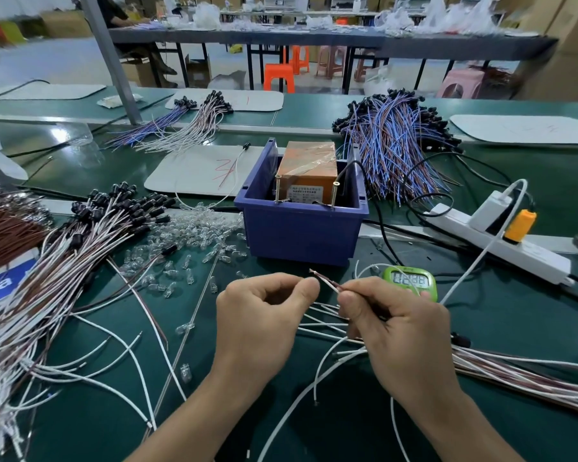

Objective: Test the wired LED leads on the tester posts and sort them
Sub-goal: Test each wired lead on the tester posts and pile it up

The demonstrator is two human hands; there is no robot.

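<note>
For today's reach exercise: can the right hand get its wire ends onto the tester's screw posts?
Probably yes: nothing lies between the right hand and the screw posts, exposed above the blue bin's wall.

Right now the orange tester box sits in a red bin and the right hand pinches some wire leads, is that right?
Not quite. The head view shows the bin is blue, not red. The rest holds: the orange tester box sits in it and the right hand pinches the wire leads.
</note>
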